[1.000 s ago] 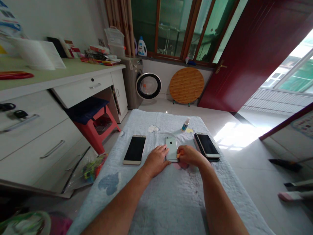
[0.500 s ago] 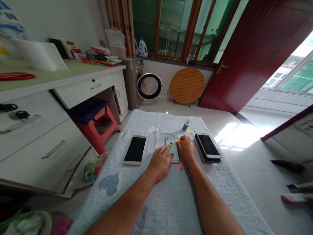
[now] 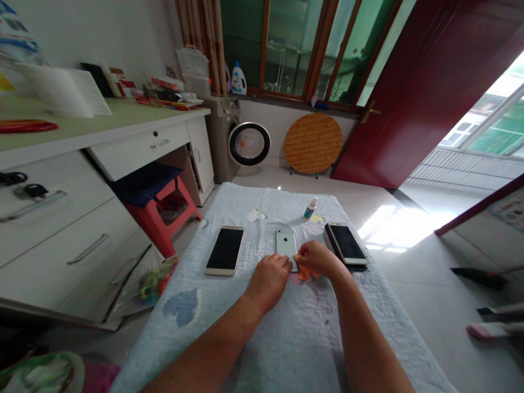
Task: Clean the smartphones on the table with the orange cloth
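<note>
A silver phone [image 3: 285, 243] lies back side up on the light blue cover, its apple logo showing. My left hand [image 3: 270, 277] grips its lower end, fingers curled over the left side and bottom edge. At the phone's lower right edge, my right hand [image 3: 319, 258] pinches an orange cloth [image 3: 306, 273], part of which hangs down onto the cover. Left of my hands lies a gold-framed phone [image 3: 225, 251] with a dark screen. To the right, a white-framed phone [image 3: 347, 243] rests on a dark item [image 3: 355, 267]. Behind them stands a small spray bottle [image 3: 310, 209].
The light blue cover [image 3: 262, 355] drapes the table before me. A red stool [image 3: 164, 202] and a white desk [image 3: 147, 143] stand at left. Farther back are a washing machine with its door open [image 3: 249, 144], a round wooden tabletop [image 3: 313, 143] and a red door [image 3: 393, 98].
My right hand has slid down along the phone's right edge, and more of the orange cloth shows. My left hand has shifted down from the phone's middle to its lower end.
</note>
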Motion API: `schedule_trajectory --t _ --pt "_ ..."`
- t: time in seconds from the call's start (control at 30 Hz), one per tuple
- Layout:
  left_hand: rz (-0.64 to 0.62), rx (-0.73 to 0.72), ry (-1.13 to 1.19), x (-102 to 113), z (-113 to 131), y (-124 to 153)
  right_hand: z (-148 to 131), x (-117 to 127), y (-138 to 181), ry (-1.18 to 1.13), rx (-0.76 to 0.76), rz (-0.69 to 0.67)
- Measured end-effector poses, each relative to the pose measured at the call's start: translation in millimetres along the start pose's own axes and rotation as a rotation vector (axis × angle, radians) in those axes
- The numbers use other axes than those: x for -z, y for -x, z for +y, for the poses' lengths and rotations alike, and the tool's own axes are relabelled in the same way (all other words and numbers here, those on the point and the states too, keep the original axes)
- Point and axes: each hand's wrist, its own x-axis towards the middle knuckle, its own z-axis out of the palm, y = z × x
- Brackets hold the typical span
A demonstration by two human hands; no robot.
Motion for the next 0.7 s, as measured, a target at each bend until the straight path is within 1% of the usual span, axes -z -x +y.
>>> schedule_trajectory --t 0.07,0.1,0.17,0.3,0.4,0.5,0.7 --pt "-0.006 -0.006 -0.01 2.1 1.8 0.0 0.4 2.3 2.6 -0.022 0.004 -0.037" --pt "-0.01 -0.009 -0.014 3.2 2.3 0.1 0.4 2.0 1.9 -0.027 0.0 -0.023" --pt "-0.017 -0.015 -0.021 5.2 2.9 0.3 -0.3 -1.3 -3.1 -0.027 -0.033 0.057" --pt "-0.003 -0.025 -0.037 7.8 3.2 0.7 -2.2 -14.3 -21.7 -0.041 -0.081 0.266" --pt "0.009 -0.03 -0.058 8.1 3.5 0.7 -2.3 -21.2 -37.7 -0.069 -0.078 0.357" --pt "0.008 -0.036 -0.063 6.6 3.0 0.5 -2.7 -20.4 -53.1 -0.04 -0.085 0.374" --pt "0.006 -0.044 -0.046 3.2 1.1 0.5 -8.9 -9.7 -74.9 0.084 0.005 0.283"
